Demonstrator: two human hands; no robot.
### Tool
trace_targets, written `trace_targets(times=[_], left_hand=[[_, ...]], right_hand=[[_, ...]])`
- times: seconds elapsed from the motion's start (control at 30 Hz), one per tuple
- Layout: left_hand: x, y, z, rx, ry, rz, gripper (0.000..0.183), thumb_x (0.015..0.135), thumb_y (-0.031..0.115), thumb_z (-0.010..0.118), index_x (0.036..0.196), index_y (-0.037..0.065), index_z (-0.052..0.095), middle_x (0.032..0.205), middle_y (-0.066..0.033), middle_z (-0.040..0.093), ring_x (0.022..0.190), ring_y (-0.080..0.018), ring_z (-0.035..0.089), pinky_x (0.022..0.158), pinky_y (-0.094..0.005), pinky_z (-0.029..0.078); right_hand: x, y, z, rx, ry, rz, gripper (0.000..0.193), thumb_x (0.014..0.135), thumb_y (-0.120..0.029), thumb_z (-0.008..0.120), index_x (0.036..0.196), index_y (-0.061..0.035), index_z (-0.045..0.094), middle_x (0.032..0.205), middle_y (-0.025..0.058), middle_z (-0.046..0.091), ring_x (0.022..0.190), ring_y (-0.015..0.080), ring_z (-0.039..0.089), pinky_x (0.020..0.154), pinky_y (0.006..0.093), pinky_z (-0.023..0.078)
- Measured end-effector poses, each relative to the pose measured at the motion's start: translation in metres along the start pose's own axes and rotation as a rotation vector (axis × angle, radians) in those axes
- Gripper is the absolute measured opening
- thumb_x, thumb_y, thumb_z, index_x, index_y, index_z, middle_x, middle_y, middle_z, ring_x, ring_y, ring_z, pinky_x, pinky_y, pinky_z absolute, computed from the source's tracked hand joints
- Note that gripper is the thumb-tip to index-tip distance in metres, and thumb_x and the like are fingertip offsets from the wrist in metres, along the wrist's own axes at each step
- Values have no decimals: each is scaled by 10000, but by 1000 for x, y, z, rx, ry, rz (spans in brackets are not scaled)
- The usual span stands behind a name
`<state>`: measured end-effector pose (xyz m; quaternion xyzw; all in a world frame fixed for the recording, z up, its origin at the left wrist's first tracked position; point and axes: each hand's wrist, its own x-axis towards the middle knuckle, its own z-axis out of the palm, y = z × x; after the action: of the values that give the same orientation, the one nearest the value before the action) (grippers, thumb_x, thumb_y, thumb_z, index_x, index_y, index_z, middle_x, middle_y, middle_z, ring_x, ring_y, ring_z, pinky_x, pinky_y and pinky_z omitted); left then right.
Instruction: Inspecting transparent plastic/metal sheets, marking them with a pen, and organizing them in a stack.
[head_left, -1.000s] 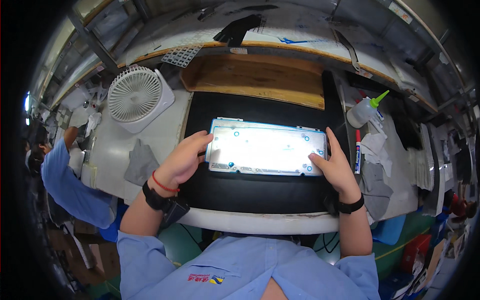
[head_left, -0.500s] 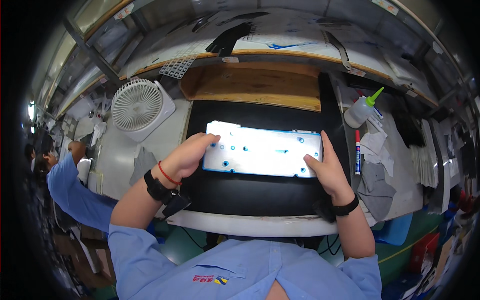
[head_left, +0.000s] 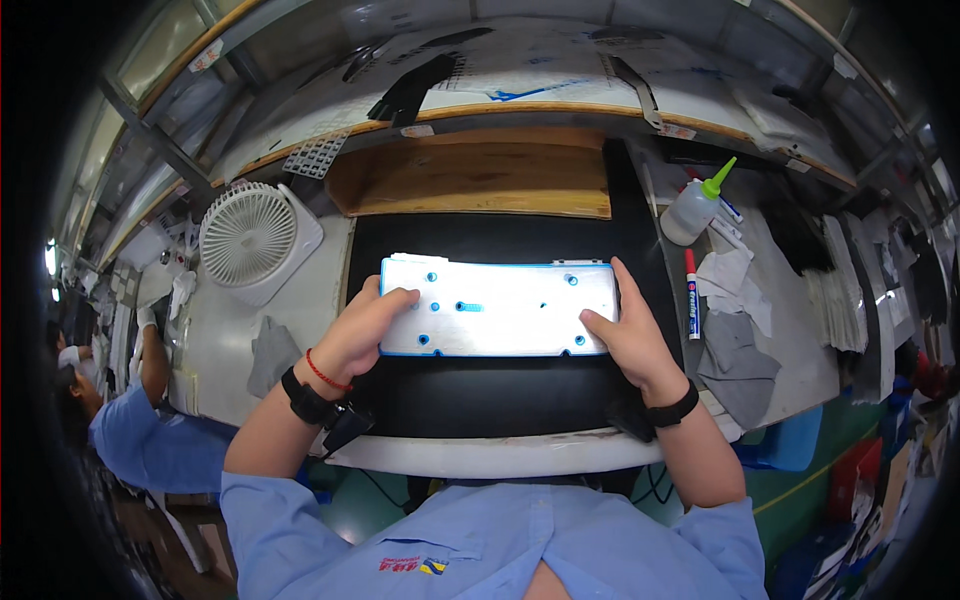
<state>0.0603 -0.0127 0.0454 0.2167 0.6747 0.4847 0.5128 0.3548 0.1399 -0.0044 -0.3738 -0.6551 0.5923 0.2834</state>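
Between my hands is a shiny silver metal plate (head_left: 500,335), long and rectangular, with blue edges, several blue-rimmed holes and small notches along its near side. My left hand (head_left: 360,328) grips its left end, thumb on top and the other fingers mostly hidden behind. At the right end my right hand (head_left: 640,335) is closed on it, thumb on the face and fingers along the side edge. The plate lies over a black mat (head_left: 480,400); whether it touches the mat I cannot tell.
A wooden box (head_left: 480,185) sits behind the mat, below a cluttered shelf. To the left are a white fan (head_left: 255,240) and a grey cloth (head_left: 272,355). On the right are a green-tipped bottle (head_left: 692,212), a red-capped marker (head_left: 692,295) and cloths (head_left: 740,365). A co-worker (head_left: 150,430) is far left.
The plate has gone from a slight tilt, its right end nearer me, to almost level. Both hands still hold its ends. The whole view has shifted a little.
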Motion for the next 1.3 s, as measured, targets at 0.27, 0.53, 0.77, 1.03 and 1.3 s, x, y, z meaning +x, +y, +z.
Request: trace_targets(times=[0.27,0.53,0.77,1.03,1.3], left_hand=[[1,-17,4,-145,70,129,518,900,156,622,1297,-58,367,1199,-168,565,1068,-230,602,903,-369,508],[-1,-29,6,-97,-15,326,610,845,63,687,1349,15,347,1203,-123,560,1115,-198,561,967,-351,461],[8,-55,-4,-29,-81,854,652,760,-72,686,1276,101,326,1227,-82,462,1123,-183,495,1001,-340,401],[12,-55,1,-95,-143,619,889,734,133,820,1413,116,246,1390,-98,406,1245,-231,437,1081,-392,339],[26,-48,-5,164,160,555,495,969,403,553,1231,-17,554,1175,-100,622,1045,-199,582,932,-330,435]], right_hand=[[2,6,0,2,-9,-2,806,835,65,618,1489,47,147,1404,233,403,1271,258,450,1062,334,366],[1,-10,2,83,22,75,830,828,1,664,1488,46,163,1432,224,372,1295,270,430,1057,343,369],[7,-10,-7,278,-22,-136,675,727,38,773,1299,-26,421,1133,67,604,1054,160,591,924,307,473],[14,4,-9,165,-40,-227,714,674,5,829,1266,-51,434,1131,72,600,1046,156,594,907,323,483],[19,-10,-5,-248,50,-210,647,664,-181,852,1135,47,473,994,170,643,940,219,638,819,319,500]])
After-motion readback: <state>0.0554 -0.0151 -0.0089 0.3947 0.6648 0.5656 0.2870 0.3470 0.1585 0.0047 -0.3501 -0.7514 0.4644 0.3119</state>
